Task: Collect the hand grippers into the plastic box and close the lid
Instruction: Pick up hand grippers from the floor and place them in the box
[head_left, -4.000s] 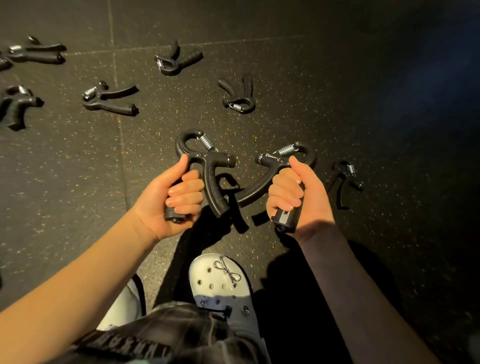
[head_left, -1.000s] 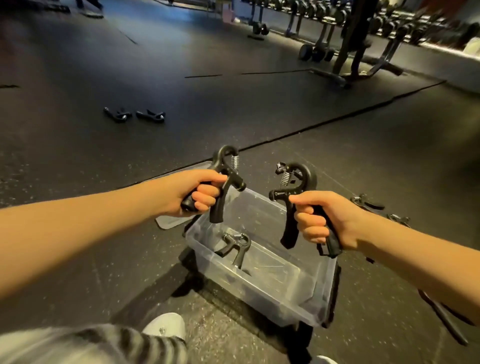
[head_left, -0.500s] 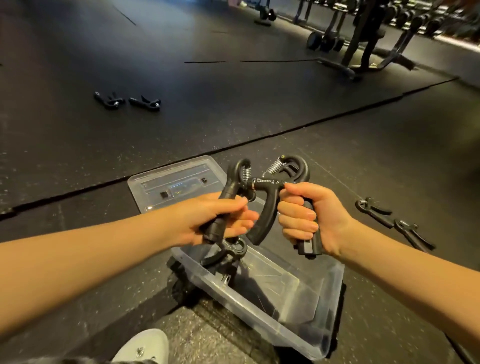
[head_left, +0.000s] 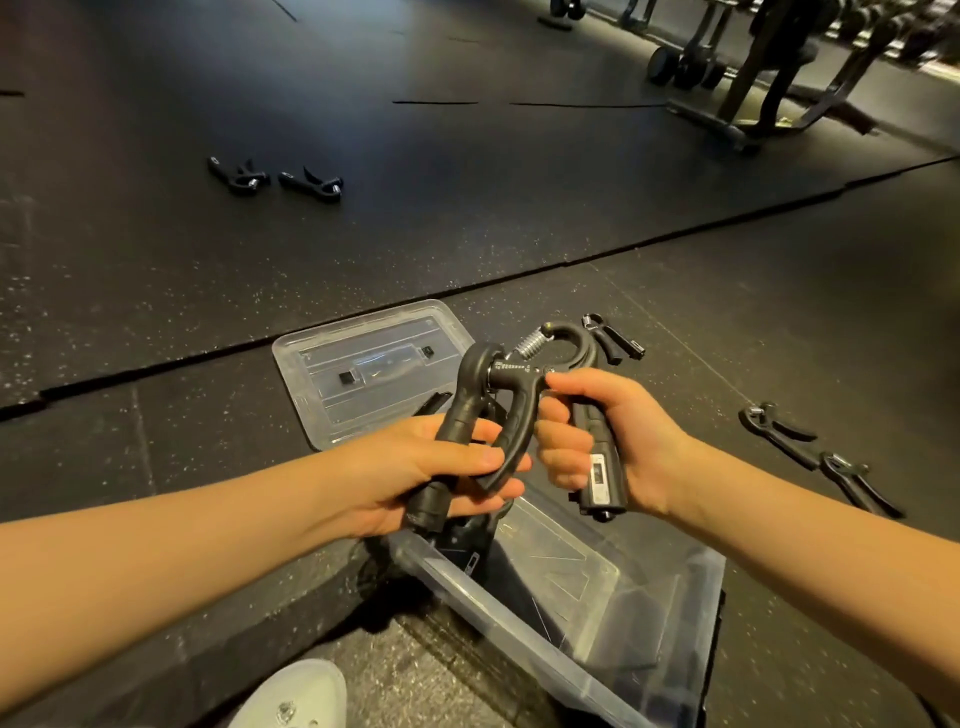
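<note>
My left hand (head_left: 415, 470) grips a black hand gripper (head_left: 465, 395) by one handle, just above the far end of the clear plastic box (head_left: 670, 613). My right hand (head_left: 608, 441) grips a second black hand gripper (head_left: 558, 353) with a steel spring; the two tools cross each other between my hands. Another gripper (head_left: 467, 540) lies inside the box, mostly hidden under my left hand. The clear lid (head_left: 363, 364) lies flat on the floor beyond the box.
Loose grippers lie on the black rubber floor: two far left (head_left: 239, 176) (head_left: 311, 182), one beyond my right hand (head_left: 613, 338), two at right (head_left: 779, 431) (head_left: 857, 483). Dumbbell racks (head_left: 769, 62) stand at the back right. My white shoe (head_left: 296, 696) is at the bottom.
Both hands carried the grippers from over the scattered floor to the box, then came together and lowered. The two grippers now overlap above the box's far end.
</note>
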